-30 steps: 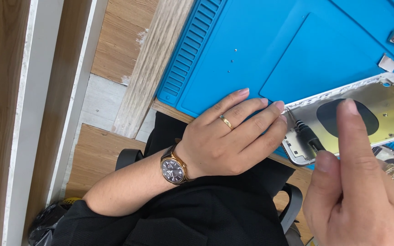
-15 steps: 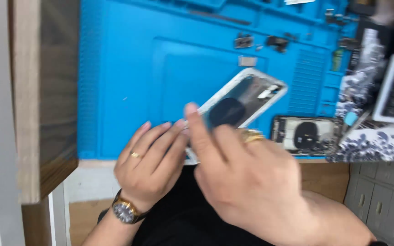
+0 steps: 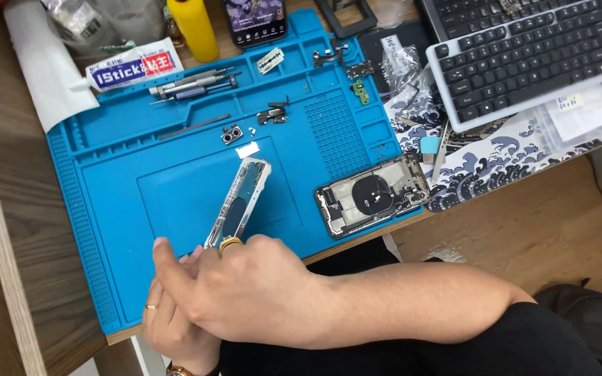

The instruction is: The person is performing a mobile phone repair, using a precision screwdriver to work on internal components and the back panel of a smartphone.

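A silver phone housing (image 3: 240, 198) stands tilted on its long edge over the blue repair mat (image 3: 127, 188). My right hand (image 3: 245, 292), with a gold ring, reaches across from the right and grips the housing's near end. My left hand (image 3: 168, 331), with a thin ring and a wristwatch, sits under and behind the right hand, its fingertips at the same end of the housing. Much of the left hand is hidden.
A second opened phone body (image 3: 372, 193) with a round coil lies at the mat's right edge. Screwdrivers and tweezers (image 3: 193, 82), small parts (image 3: 232, 134), a yellow bottle (image 3: 193, 28) and a phone (image 3: 256, 17) are at the back. A keyboard (image 3: 524, 49) sits on a wave-patterned pad (image 3: 485, 163).
The view has swung up and back, showing the whole mat. The housing has turned from lying flat to standing on edge, and my right hand now crosses over the left.
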